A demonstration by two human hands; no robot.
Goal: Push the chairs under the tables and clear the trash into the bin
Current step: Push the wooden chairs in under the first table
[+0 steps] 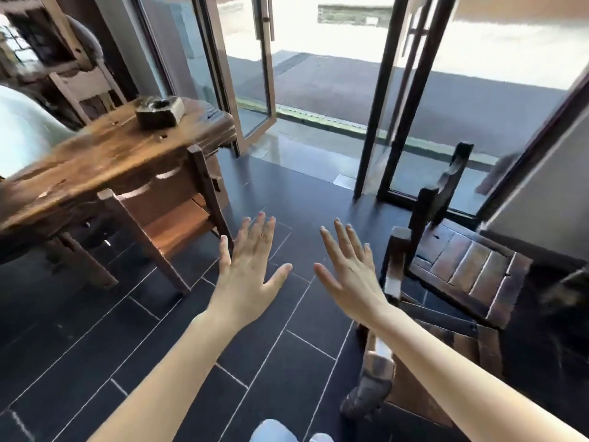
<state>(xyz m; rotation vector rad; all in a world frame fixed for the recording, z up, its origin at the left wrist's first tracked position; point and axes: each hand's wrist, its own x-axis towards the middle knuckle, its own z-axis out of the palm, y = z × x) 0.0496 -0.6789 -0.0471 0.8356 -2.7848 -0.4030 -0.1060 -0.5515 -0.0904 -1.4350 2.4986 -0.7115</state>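
Note:
My left hand and my right hand are stretched out side by side over the dark tiled floor, fingers spread, holding nothing. A rough wooden table stands at the left with a dark square ashtray-like block on top. A wooden chair sits tucked beneath that table, its seat showing between the legs. On the right, a dark slatted wooden chair stands out from the wall, just right of my right hand. A second dark wooden chair lies under my right forearm.
Open glass doors with dark frames lead outside ahead. A pale light-wood chair stands behind the table at far left. A grey wall runs along the right. Dark floor tiles stretch between table and chairs.

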